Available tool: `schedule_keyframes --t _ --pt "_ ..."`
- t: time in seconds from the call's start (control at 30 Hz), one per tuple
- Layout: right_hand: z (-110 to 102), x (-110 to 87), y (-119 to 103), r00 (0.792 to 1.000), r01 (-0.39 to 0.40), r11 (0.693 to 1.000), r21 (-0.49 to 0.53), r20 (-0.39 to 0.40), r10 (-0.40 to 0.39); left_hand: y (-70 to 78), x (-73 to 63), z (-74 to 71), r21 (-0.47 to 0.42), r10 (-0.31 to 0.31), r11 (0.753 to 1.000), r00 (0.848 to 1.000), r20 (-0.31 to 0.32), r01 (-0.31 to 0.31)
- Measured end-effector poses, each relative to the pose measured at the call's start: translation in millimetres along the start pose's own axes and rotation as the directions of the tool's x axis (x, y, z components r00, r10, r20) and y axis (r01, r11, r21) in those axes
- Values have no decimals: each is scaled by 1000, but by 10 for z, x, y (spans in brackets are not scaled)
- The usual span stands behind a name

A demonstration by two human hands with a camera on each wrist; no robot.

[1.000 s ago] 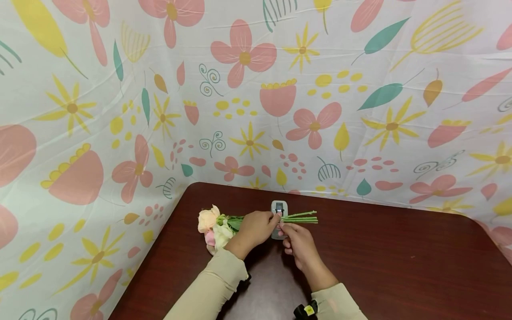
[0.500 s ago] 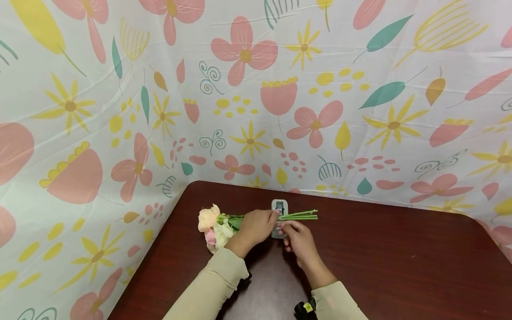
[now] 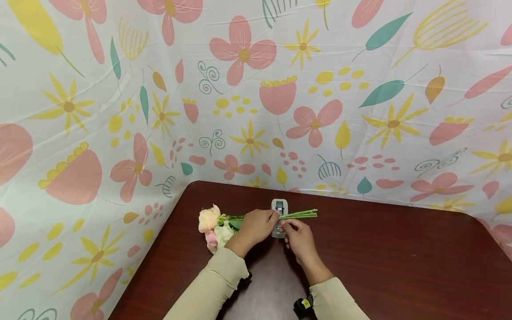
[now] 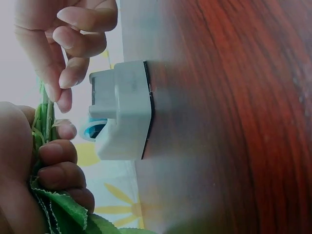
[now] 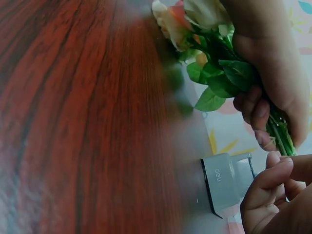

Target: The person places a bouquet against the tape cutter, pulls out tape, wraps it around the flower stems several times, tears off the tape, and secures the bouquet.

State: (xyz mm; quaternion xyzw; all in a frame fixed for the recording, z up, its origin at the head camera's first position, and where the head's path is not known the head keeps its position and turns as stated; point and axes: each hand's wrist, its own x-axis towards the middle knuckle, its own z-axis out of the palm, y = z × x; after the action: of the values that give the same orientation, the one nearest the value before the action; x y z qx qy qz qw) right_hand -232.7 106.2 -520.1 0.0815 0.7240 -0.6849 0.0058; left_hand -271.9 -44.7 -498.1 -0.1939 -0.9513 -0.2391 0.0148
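Observation:
My left hand grips a bouquet by its green stems, just behind its leaves. Its peach, pink and cream flower heads point left, and the bare stem ends stick out to the right. My right hand has its thumb and index finger pinched at the stems, close beside the left fingertips; its other fingers curl loosely. Right at the left fingertips a small translucent strip shows. A grey tape dispenser stands on the table under the stems, partly hidden by both hands in the head view.
The dark red-brown wooden table reaches to a white cloth printed with flowers and leaves, which hangs along the back and left side. A black strap sits at the right wrist.
My right hand has shifted slightly upward, closer to the stems, and the stem ends have turned a little, now bunched closer together. The left hand keeps its grip in the same place.

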Motion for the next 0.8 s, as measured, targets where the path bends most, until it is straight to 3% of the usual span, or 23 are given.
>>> schedule_keyframes --t 0.43,0.8 --pt "62 9 2 1000 8 1000 21 -16 -7 21 -5 -8 -1 -18 1000 1000 5 18" --pt "61 38 -19 999 -19 994 108 -41 24 26 -10 -28 23 -16 1000 1000 -2 16"
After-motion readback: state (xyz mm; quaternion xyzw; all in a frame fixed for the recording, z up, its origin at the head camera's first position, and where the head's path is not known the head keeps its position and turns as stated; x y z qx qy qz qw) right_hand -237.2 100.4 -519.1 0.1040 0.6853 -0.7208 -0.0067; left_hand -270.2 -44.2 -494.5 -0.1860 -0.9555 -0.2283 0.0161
